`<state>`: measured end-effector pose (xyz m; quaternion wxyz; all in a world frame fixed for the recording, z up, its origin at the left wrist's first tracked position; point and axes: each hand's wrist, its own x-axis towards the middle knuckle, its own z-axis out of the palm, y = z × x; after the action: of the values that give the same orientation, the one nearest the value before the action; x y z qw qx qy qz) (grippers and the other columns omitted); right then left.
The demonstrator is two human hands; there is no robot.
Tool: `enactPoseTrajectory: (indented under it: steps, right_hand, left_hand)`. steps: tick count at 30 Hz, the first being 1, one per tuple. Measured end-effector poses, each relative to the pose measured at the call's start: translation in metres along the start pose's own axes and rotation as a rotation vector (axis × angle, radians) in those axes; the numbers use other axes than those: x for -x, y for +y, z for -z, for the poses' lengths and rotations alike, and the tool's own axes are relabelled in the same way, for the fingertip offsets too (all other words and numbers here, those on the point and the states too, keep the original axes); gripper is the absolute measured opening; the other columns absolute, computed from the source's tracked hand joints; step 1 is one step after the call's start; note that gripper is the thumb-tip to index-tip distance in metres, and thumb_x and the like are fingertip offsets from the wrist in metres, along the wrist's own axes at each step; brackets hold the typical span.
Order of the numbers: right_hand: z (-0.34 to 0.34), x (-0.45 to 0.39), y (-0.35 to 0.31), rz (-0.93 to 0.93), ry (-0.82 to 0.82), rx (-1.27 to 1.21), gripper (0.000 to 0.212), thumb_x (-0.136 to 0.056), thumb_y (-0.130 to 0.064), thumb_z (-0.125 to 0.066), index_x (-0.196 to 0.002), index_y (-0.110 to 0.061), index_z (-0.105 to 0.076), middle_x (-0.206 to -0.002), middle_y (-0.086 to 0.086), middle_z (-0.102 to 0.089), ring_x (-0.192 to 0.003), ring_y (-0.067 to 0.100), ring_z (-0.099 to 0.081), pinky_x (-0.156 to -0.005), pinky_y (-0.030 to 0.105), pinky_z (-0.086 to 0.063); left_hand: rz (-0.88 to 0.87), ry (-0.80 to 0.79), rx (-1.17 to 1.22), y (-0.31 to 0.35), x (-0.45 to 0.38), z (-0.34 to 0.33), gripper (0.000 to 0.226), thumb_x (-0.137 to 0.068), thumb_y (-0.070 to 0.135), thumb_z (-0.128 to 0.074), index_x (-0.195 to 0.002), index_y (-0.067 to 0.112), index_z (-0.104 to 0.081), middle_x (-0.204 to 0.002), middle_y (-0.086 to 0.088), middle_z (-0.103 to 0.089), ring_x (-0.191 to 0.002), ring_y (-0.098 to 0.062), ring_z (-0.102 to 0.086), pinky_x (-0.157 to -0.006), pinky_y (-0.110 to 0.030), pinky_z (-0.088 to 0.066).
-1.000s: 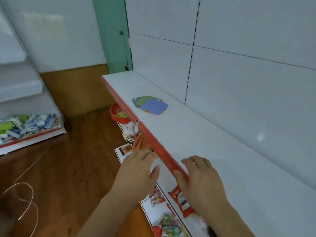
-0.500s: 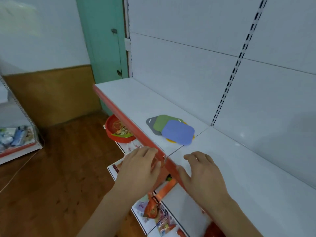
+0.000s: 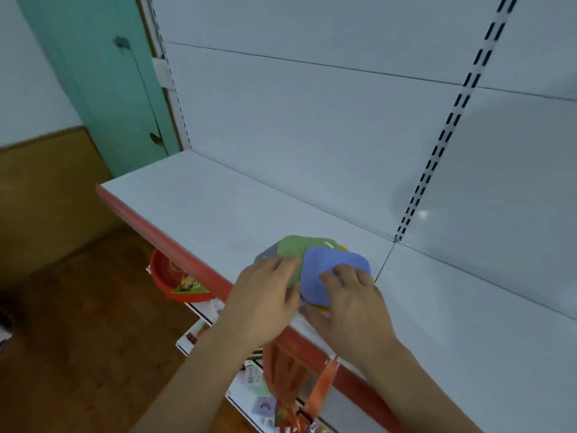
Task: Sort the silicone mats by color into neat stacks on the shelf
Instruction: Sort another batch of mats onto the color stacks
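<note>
Soft, even light from overhead; a small glare spot on the back panel [image 3: 422, 214] beside a faint round shadow. Everything looks slightly blurred, and straight lines bow toward the edges.

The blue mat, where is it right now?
In the head view the blue mat lies on top of the mat pile near the shelf's red front edge, overlapping the green mat, with the right hand on it.

Left hand [image 3: 265, 298]: palm down, fingers extended forward.
Right hand [image 3: 352, 303]: palm down, fingers spread flat.
</note>
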<state>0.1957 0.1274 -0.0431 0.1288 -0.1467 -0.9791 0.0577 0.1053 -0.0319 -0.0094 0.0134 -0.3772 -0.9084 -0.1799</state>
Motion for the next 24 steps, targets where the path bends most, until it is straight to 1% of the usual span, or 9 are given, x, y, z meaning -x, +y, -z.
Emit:
enactPoseTrajectory:
  steps: [2, 5, 8, 10, 13, 17, 20, 22, 24]
  right_hand:
    - [-0.003, -0.008, -0.011, -0.021, -0.022, 0.024, 0.056, -0.076, -0.065, -0.055, -0.105, -0.020, -0.072, -0.107, 0.006, -0.065, -0.097, 0.032, -0.062, -0.073, 0.045, -0.056]
    - [-0.005, -0.016, -0.015, -0.037, -0.010, 0.041, 0.040, -0.080, -0.057, -0.056, -0.095, -0.024, -0.073, -0.101, 0.006, -0.064, -0.089, 0.033, -0.061, -0.068, 0.046, -0.055]
    - [-0.006, -0.018, -0.008, -0.058, -0.017, -0.048, 0.037, -0.090, -0.057, -0.047, -0.095, -0.030, -0.073, -0.109, 0.002, -0.065, -0.093, 0.032, -0.060, -0.077, 0.047, -0.054]
    - [-0.004, -0.019, -0.004, -0.065, 0.008, -0.137, 0.033, -0.095, -0.050, -0.046, -0.095, -0.030, -0.072, -0.104, -0.002, -0.067, -0.090, 0.029, -0.060, -0.078, 0.046, -0.054]
    - [-0.003, -0.022, -0.004, -0.102, 0.125, -0.219, 0.025, -0.097, -0.033, -0.048, -0.080, -0.023, -0.064, -0.079, -0.003, -0.063, -0.072, 0.024, -0.056, -0.067, 0.040, -0.051]
    - [0.004, -0.018, -0.007, -0.367, 0.220, -0.424, 0.026, -0.106, -0.024, -0.050, -0.080, -0.019, -0.051, -0.063, -0.004, -0.052, -0.059, 0.018, -0.045, -0.054, 0.031, -0.033]
    - [0.022, -0.020, -0.014, -0.614, 0.287, -0.599, 0.024, -0.107, -0.027, -0.048, -0.084, -0.023, -0.052, -0.069, 0.000, -0.059, -0.065, 0.016, -0.052, -0.055, 0.031, -0.038]
    - [0.038, -0.023, -0.019, -0.737, 0.391, -0.674, 0.025, -0.108, -0.030, -0.045, -0.085, -0.024, -0.055, -0.077, -0.010, -0.062, -0.067, 0.006, -0.051, -0.061, 0.029, -0.041]
    - [0.051, -0.024, -0.023, -0.830, 0.532, -0.824, 0.029, -0.109, -0.029, -0.047, -0.085, -0.019, -0.059, -0.079, -0.006, -0.062, -0.072, 0.008, -0.052, -0.068, 0.035, -0.042]
  left_hand:
    - [-0.010, -0.072, -0.033, -0.010, -0.025, 0.003, 0.037, -0.099, 0.028, -0.051, -0.135, 0.020, -0.058, -0.121, -0.006, -0.070, -0.108, -0.031, -0.064, -0.088, -0.043, -0.052]
    - [-0.005, -0.147, -0.083, -0.024, -0.057, 0.002, 0.035, -0.097, 0.037, -0.037, -0.117, 0.022, -0.062, -0.103, -0.006, -0.072, -0.097, -0.030, -0.066, -0.079, -0.045, -0.053]
    - [-0.050, -0.157, -0.056, -0.034, -0.079, -0.004, 0.042, -0.092, 0.043, -0.032, -0.107, 0.021, -0.065, -0.097, -0.003, -0.072, -0.090, -0.028, -0.065, -0.076, -0.045, -0.053]
    - [-0.113, -0.204, -0.024, -0.038, -0.091, -0.006, 0.040, -0.092, 0.044, -0.035, -0.105, 0.023, -0.067, -0.097, 0.000, -0.070, -0.090, -0.026, -0.064, -0.077, -0.042, -0.052]
    - [-0.204, -0.233, 0.026, -0.045, -0.105, -0.011, 0.023, -0.097, 0.041, -0.051, -0.106, 0.027, -0.067, -0.098, 0.003, -0.067, -0.092, -0.023, -0.062, -0.078, -0.037, -0.050]
    - [-0.288, -0.228, 0.112, -0.053, -0.114, -0.017, 0.021, -0.102, 0.042, -0.054, -0.102, 0.026, -0.066, -0.091, 0.006, -0.067, -0.084, -0.019, -0.061, -0.070, -0.035, -0.047]
    - [-0.320, -0.235, 0.180, -0.056, -0.122, -0.013, 0.026, -0.104, 0.044, -0.048, -0.103, 0.024, -0.064, -0.092, 0.004, -0.068, -0.084, -0.020, -0.063, -0.074, -0.039, -0.051]
    - [-0.316, -0.214, 0.249, -0.057, -0.126, -0.012, 0.023, -0.104, 0.041, -0.048, -0.106, 0.025, -0.065, -0.094, 0.005, -0.069, -0.086, -0.019, -0.063, -0.077, -0.040, -0.053]
    - [-0.285, -0.236, 0.358, -0.055, -0.126, -0.009, 0.023, -0.103, 0.045, -0.050, -0.105, 0.028, -0.066, -0.096, 0.009, -0.070, -0.087, -0.014, -0.064, -0.079, -0.037, -0.053]
